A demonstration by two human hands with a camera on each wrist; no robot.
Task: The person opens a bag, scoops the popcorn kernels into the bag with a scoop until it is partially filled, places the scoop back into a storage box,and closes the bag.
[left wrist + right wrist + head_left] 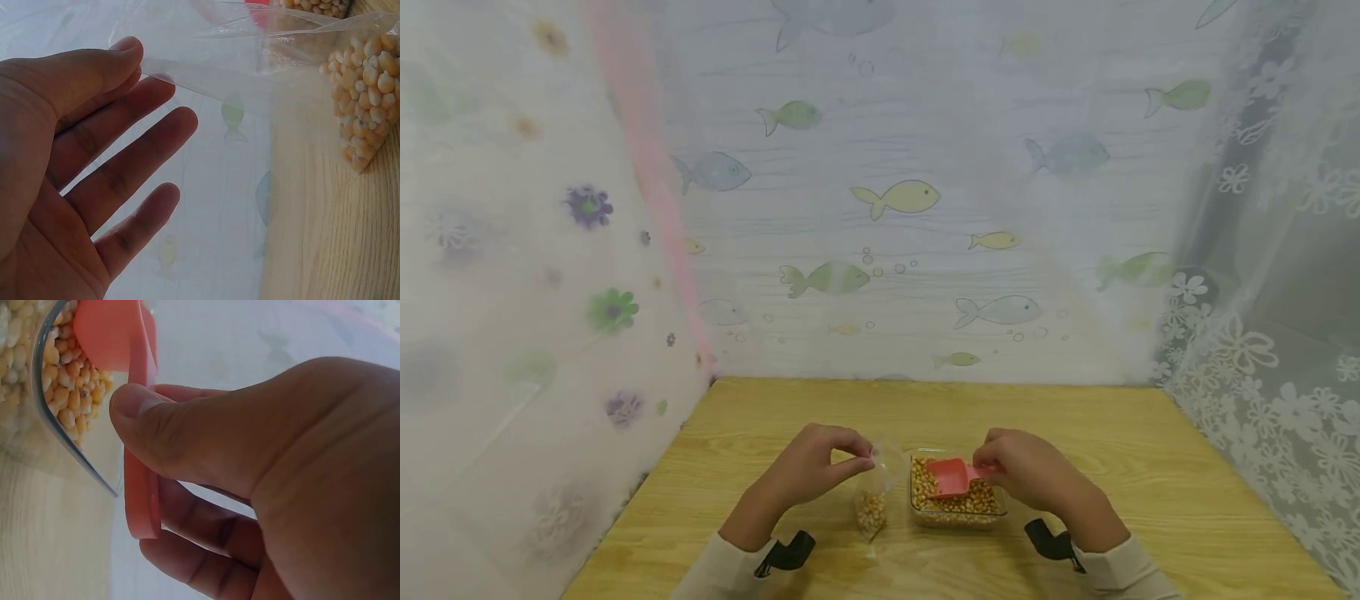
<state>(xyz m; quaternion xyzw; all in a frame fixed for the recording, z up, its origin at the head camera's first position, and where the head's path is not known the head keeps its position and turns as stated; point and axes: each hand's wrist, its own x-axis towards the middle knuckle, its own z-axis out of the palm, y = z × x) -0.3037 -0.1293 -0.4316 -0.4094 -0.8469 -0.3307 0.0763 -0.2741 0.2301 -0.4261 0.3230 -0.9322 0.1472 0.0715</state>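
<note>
Left hand (816, 467) pinches bag (874, 492); right hand (1030, 471) grips scoop (951, 477).

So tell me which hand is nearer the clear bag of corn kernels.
Left. The left hand pinches the top edge of the clear bag. The right hand is on the far side of the container, holding the red scoop.

Wooden surface (1150, 467); fish-print backdrop (895, 197) behind; floral curtain (512, 292) left; lace curtain (1277, 375) right.
</note>
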